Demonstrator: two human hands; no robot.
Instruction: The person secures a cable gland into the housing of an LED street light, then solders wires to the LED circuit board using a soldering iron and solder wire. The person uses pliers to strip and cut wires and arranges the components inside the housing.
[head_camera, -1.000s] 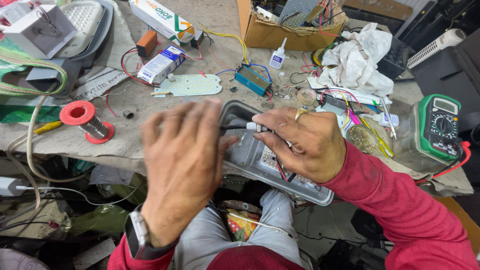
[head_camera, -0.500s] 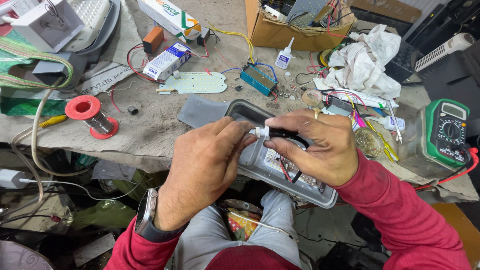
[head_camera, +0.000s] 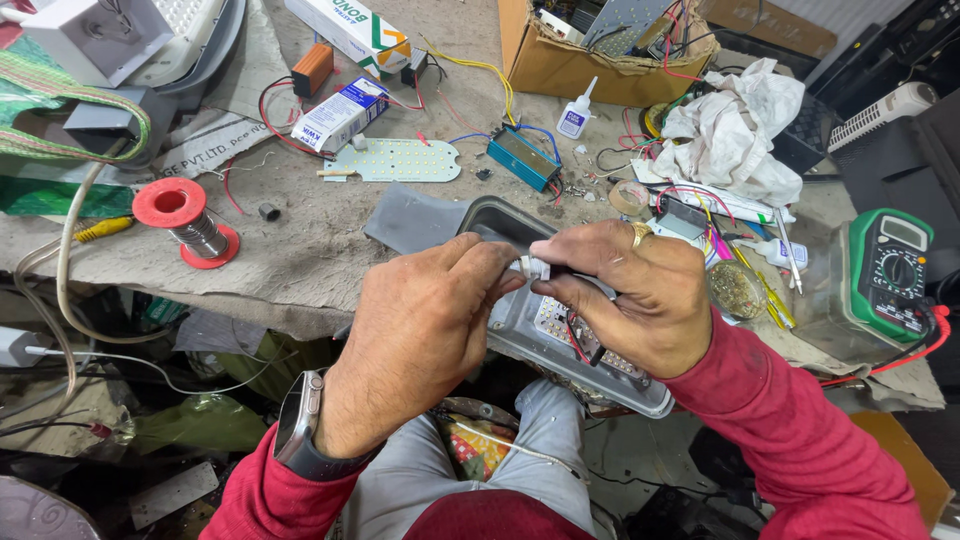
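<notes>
A grey metal lamp housing (head_camera: 520, 325) with an LED board inside rests on my lap and against the bench edge. Over it, my right hand (head_camera: 640, 295), which wears a ring, grips a dark cable ending in a small white connector (head_camera: 530, 267). My left hand (head_camera: 425, 325), with a watch on the wrist, pinches that white connector at its tip with thumb and forefinger. Red and black wires (head_camera: 578, 340) run from under my right hand into the housing. Most of the cable is hidden by my fingers.
The bench holds a red solder spool (head_camera: 190, 222), a white LED plate (head_camera: 400, 160), a blue driver board (head_camera: 523, 158), a glue bottle (head_camera: 574, 116), a cardboard box (head_camera: 600, 55), crumpled cloth (head_camera: 735, 130) and a green multimeter (head_camera: 890, 275) at right. Cables hang at left.
My left hand has turned from lying flat over the housing to pinching the white connector. Both hands stay over the housing, and the view has moved closer.
</notes>
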